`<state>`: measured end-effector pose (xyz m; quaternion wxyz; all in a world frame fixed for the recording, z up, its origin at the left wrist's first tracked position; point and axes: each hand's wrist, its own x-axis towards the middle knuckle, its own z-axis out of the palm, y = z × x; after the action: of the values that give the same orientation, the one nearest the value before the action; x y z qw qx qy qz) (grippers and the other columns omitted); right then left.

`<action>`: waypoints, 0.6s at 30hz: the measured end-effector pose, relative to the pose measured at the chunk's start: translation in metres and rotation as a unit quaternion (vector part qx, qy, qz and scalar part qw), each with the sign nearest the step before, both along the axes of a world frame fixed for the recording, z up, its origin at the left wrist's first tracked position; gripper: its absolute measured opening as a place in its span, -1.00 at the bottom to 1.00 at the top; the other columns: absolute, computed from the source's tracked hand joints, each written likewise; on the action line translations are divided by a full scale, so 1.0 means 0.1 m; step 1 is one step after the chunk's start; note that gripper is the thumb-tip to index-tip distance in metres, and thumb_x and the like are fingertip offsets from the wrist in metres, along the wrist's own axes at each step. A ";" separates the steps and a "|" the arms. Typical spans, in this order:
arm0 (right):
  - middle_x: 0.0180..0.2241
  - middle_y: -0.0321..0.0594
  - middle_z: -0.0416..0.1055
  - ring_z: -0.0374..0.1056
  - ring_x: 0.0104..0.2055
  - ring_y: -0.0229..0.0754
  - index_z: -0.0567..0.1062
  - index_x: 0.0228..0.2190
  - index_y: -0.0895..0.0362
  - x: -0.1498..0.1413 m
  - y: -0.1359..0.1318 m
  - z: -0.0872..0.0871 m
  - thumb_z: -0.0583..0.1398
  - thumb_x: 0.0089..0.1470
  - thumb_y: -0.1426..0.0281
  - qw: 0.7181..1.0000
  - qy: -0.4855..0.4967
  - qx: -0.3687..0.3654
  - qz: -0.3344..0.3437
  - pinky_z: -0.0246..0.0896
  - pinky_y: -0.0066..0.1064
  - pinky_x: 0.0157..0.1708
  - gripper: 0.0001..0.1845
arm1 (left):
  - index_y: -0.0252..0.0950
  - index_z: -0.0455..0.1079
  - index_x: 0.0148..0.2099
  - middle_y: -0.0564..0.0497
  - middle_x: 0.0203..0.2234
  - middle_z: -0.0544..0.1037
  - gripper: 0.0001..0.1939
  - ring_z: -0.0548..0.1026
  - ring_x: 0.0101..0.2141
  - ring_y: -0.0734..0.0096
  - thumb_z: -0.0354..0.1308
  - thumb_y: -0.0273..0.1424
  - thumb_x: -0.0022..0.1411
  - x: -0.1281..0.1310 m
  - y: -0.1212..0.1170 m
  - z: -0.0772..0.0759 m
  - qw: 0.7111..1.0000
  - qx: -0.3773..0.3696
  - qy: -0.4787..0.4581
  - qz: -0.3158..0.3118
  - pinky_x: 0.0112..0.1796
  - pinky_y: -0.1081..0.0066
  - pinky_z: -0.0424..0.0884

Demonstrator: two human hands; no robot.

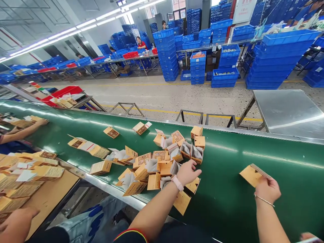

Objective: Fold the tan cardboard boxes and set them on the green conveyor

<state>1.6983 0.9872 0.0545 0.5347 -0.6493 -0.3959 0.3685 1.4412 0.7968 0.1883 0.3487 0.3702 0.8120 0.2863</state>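
Note:
My left hand (pixel 187 174), with a pink watch band (pixel 177 183) on its wrist, is over the right side of a cluster of small tan cardboard boxes. Its fingers are apart, close to an open box (pixel 196 154) that has a pale pouch inside. Whether the fingertips touch that box I cannot tell. To the right, above the green conveyor belt (pixel 222 206), my right hand (pixel 268 190) grips a tan cardboard box (pixel 250 175) by its near edge. A thin bracelet circles that wrist. Many boxes in the cluster have raised flaps; pale pouches show in several.
Other people's hands appear at the belt's far left (pixel 42 122), lower left (pixel 19 221) and bottom right corner (pixel 307 236). Boxes are piled on a side table (pixel 63 184). Beyond the belt are a metal table (pixel 288 108) and stacked blue crates (pixel 165 55).

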 end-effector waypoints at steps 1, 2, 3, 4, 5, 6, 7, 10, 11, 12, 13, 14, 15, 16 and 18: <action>-0.47 -0.22 0.33 0.32 -0.42 -0.07 0.37 -0.45 0.11 0.05 0.03 0.05 0.19 -0.23 0.22 0.999 -0.023 -0.004 -0.042 0.34 -0.17 -0.40 -0.74 | -0.35 0.36 -0.05 -0.17 -0.17 0.52 -0.63 0.50 -0.12 0.15 0.25 -0.39 0.07 -0.05 0.09 -0.03 0.999 -0.017 0.034 0.018 -0.05 0.25 0.39; -0.40 -0.14 0.35 0.35 -0.31 0.06 0.38 -0.43 0.11 0.09 0.03 0.11 0.20 -0.24 0.25 0.995 -0.054 0.001 -0.084 0.34 -0.02 -0.28 -0.74 | -0.35 0.33 -0.01 -0.21 -0.09 0.48 -0.58 0.46 -0.04 0.10 0.27 -0.41 0.06 -0.06 0.20 -0.07 0.997 -0.021 0.068 0.029 0.01 0.23 0.35; -0.31 -0.04 0.35 0.33 -0.18 0.19 0.40 -0.38 0.11 0.10 -0.01 0.17 0.21 -0.24 0.29 0.988 -0.093 0.030 -0.123 0.27 0.13 -0.14 -0.71 | -0.35 0.31 0.01 -0.24 -0.03 0.43 -0.56 0.41 0.02 0.07 0.27 -0.42 0.06 -0.04 0.31 -0.12 0.994 -0.017 0.101 0.033 0.04 0.21 0.32; -0.20 0.06 0.33 0.26 -0.05 0.30 0.41 -0.28 0.12 0.09 -0.07 0.23 0.23 -0.23 0.33 0.976 -0.136 0.087 -0.147 0.15 0.24 -0.02 -0.64 | -0.34 0.30 0.01 -0.27 0.01 0.38 -0.56 0.38 0.05 0.03 0.26 -0.44 0.07 0.01 0.42 -0.17 0.991 -0.016 0.127 0.030 0.05 0.18 0.30; -0.09 0.15 0.27 0.17 0.06 0.36 0.40 -0.17 0.14 0.05 -0.17 0.29 0.25 -0.23 0.37 0.956 -0.182 0.168 -0.159 0.02 0.29 0.07 -0.53 | -0.33 0.30 0.01 -0.28 0.04 0.34 -0.58 0.36 0.07 -0.01 0.26 -0.45 0.08 0.05 0.53 -0.21 0.989 -0.026 0.145 0.022 0.04 0.16 0.31; 0.00 0.21 0.19 0.08 0.13 0.40 0.35 -0.05 0.15 -0.02 -0.27 0.34 0.26 -0.21 0.40 0.926 -0.222 0.262 -0.155 -0.07 0.31 0.12 -0.41 | -0.33 0.30 0.00 -0.29 0.06 0.30 -0.59 0.35 0.07 -0.05 0.26 -0.44 0.08 0.10 0.62 -0.25 0.987 -0.048 0.155 0.015 0.00 0.13 0.34; 0.05 0.23 0.13 0.04 0.16 0.40 0.29 0.03 0.16 -0.11 -0.38 0.37 0.28 -0.19 0.41 0.896 -0.248 0.347 -0.124 -0.09 0.32 0.13 -0.32 | -0.33 0.31 -0.01 -0.31 0.08 0.27 -0.60 0.35 0.06 -0.10 0.26 -0.41 0.09 0.14 0.69 -0.28 0.984 -0.075 0.158 0.010 -0.03 0.11 0.36; 0.06 0.14 0.16 0.14 0.13 0.28 0.21 0.10 0.14 -0.47 -0.60 0.37 0.24 -0.04 0.34 0.866 -0.250 0.419 0.106 0.12 0.24 0.05 -0.34 | -0.35 0.34 -0.04 -0.32 0.09 0.22 -0.64 0.40 0.02 -0.14 0.22 -0.30 0.14 0.19 0.83 -0.35 0.981 -0.118 0.153 0.013 -0.04 0.09 0.36; 0.03 0.10 0.21 0.21 0.08 0.22 0.23 0.08 0.13 -0.59 -0.60 0.31 0.20 0.02 0.30 0.869 -0.245 0.385 0.191 0.20 0.18 0.01 -0.42 | -0.36 0.34 -0.05 -0.31 0.08 0.22 -0.66 0.42 0.00 -0.12 0.19 -0.28 0.17 0.20 0.84 -0.37 0.982 -0.111 0.153 0.015 -0.04 0.09 0.35; 0.00 0.06 0.27 0.26 0.04 0.16 0.26 0.06 0.12 -0.68 -0.57 0.24 0.15 0.07 0.27 0.869 -0.242 0.339 0.266 0.25 0.13 -0.01 -0.48 | -0.36 0.34 -0.07 -0.31 0.07 0.22 -0.67 0.44 -0.02 -0.10 0.16 -0.27 0.19 0.22 0.85 -0.39 0.983 -0.096 0.155 0.018 -0.03 0.09 0.35; -0.03 0.04 0.31 0.30 0.02 0.12 0.28 0.05 0.12 -0.76 -0.52 0.15 0.11 0.11 0.23 0.864 -0.242 0.298 0.326 0.28 0.09 -0.03 -0.52 | -0.37 0.33 -0.07 -0.31 0.05 0.22 -0.66 0.46 -0.04 -0.09 0.15 -0.25 0.19 0.23 0.84 -0.43 0.984 -0.080 0.156 0.025 -0.04 0.09 0.36; -0.03 0.03 0.33 0.31 0.01 0.10 0.30 0.04 0.11 -0.80 -0.44 0.05 0.08 0.12 0.20 0.857 -0.243 0.271 0.366 0.29 0.08 -0.03 -0.53 | -0.38 0.32 -0.07 -0.31 0.04 0.23 -0.63 0.47 -0.07 -0.08 0.16 -0.22 0.18 0.26 0.83 -0.47 0.985 -0.063 0.154 0.034 -0.05 0.08 0.37; 0.00 0.03 0.33 0.31 0.03 0.10 0.31 0.04 0.10 -0.82 -0.37 -0.06 0.08 0.12 0.17 0.848 -0.244 0.258 0.392 0.29 0.08 -0.01 -0.52 | -0.39 0.31 -0.07 -0.30 0.02 0.24 -0.58 0.49 -0.10 -0.07 0.18 -0.18 0.15 0.29 0.81 -0.52 0.987 -0.046 0.148 0.039 -0.07 0.08 0.39; 0.04 0.04 0.31 0.29 0.07 0.11 0.30 0.07 0.10 -0.81 -0.30 -0.15 0.09 0.12 0.15 0.841 -0.244 0.256 0.410 0.27 0.08 0.01 -0.48 | -0.39 0.31 -0.09 -0.29 0.00 0.25 -0.55 0.51 -0.13 -0.04 0.21 -0.15 0.12 0.31 0.79 -0.58 0.990 -0.029 0.137 0.034 -0.08 0.08 0.41; 0.13 0.03 0.25 0.22 0.16 0.10 0.23 0.15 0.08 -0.75 -0.20 -0.29 0.12 0.12 0.15 0.821 -0.244 0.272 0.439 0.23 0.07 0.08 -0.40 | -0.39 0.32 -0.13 -0.27 -0.01 0.26 -0.55 0.55 -0.18 0.04 0.27 -0.17 0.06 0.35 0.73 -0.72 0.994 0.005 0.105 -0.018 -0.10 0.11 0.45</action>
<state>1.6237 0.9667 0.0259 0.3571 -0.3038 -0.8408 0.2708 1.4759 0.8703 0.1159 0.2647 0.4149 0.8357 0.2440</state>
